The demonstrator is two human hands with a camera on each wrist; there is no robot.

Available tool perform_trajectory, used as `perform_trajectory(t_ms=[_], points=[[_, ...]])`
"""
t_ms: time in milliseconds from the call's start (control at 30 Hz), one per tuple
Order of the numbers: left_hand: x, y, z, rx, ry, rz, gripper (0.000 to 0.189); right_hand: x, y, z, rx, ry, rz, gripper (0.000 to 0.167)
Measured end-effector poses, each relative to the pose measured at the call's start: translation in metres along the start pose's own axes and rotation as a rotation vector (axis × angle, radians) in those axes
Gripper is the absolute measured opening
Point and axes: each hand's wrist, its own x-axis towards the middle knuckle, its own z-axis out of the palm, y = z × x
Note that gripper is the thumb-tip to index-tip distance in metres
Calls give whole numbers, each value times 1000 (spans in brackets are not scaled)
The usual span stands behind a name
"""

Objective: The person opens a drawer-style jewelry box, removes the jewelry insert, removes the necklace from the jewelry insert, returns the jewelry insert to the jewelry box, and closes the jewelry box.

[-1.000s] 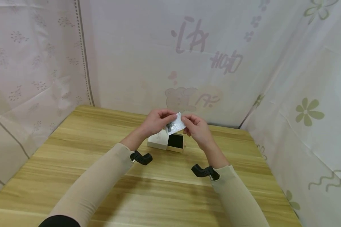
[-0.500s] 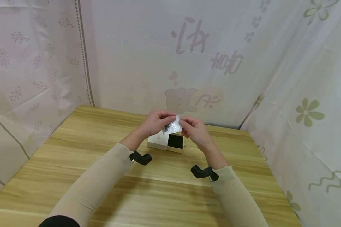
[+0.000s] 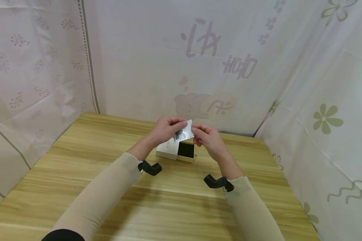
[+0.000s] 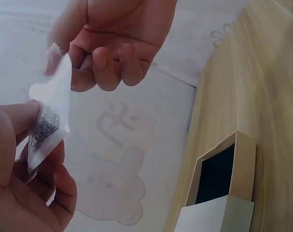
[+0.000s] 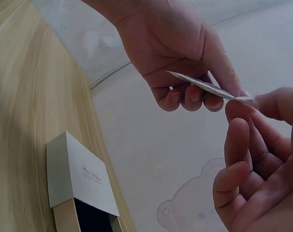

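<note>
My left hand [image 3: 164,131] pinches a small, shiny white plastic bag [image 3: 185,133] between thumb and fingers. Inside the bag shows a clump of silvery-dark, fine pieces [image 4: 48,126], too small to name. On the bag's opposite edge, the thumb and forefinger of my right hand [image 3: 209,138] grip one corner, its other fingers curled. Seen edge-on in the right wrist view, the bag [image 5: 197,83] is thin and flat. Below the hands lies a small box, its white sleeve [image 3: 167,150] slid partway off a cream drawer [image 3: 185,159] with a black interior.
The box rests on a wood-grain table [image 3: 157,207], towards its back edge. Pale printed curtains [image 3: 132,67] hang behind the table and along both sides. Each wrist carries a black camera mount [image 3: 151,168] over a beige sleeve.
The bag tilts and shifts slightly left and down, then back up a little, between both hands. The right hand's fingertips move with its edge. The box stays where it was.
</note>
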Motion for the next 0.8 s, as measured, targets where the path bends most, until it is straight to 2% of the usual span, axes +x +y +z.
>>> perform_trajectory(t_ms=[433,800], points=[[-2,0,0,42,3,28,29,-2,2,-2,-56,-25,40,34],[-2,2,0,50,9,16,29,-2,-4,-1,-136,-12,41,30]])
